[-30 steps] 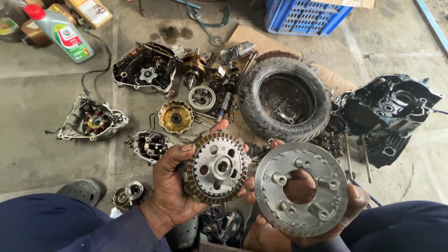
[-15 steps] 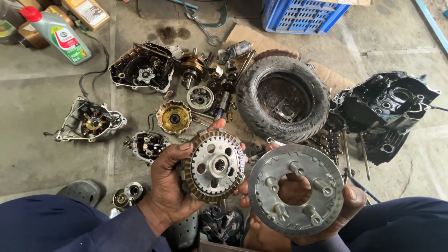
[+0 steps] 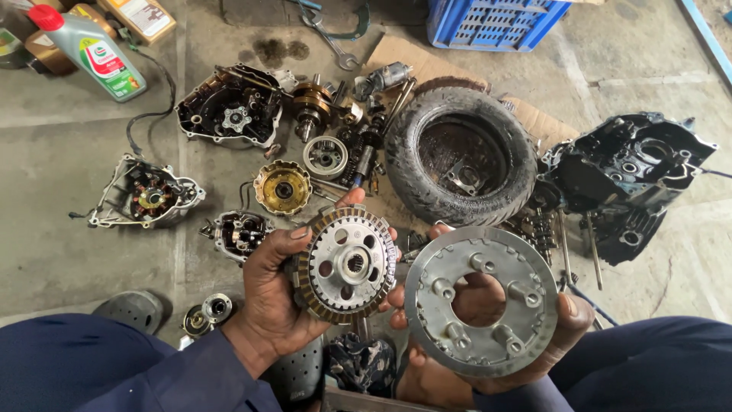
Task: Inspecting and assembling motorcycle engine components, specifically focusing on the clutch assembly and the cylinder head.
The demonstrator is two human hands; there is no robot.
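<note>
Looking down, head view: two hands raised side by side over a concrete floor (image 3: 61,229) strewn with engine parts.
Left hand (image 3: 278,305): palm up, fingers curled round the rim of a toothed clutch hub (image 3: 347,265), clamped on it, thumb on its left edge.
Right hand (image 3: 496,336): cupped beneath a flat grey pressure plate (image 3: 482,300), thumb hooked over the right rim, fingers showing through the centre hole.
Discs held: two, one per hand, edges nearly touching.
Sleeves: two, dark blue.
Tyre (image 3: 460,155): one, lying flat beyond the hands.
Engine covers: about four, though the black casing (image 3: 629,164) at right may be several pieces.
Oil bottle (image 3: 95,49): one, green, red cap.
Blue crate (image 3: 496,21): one, top edge.
</note>
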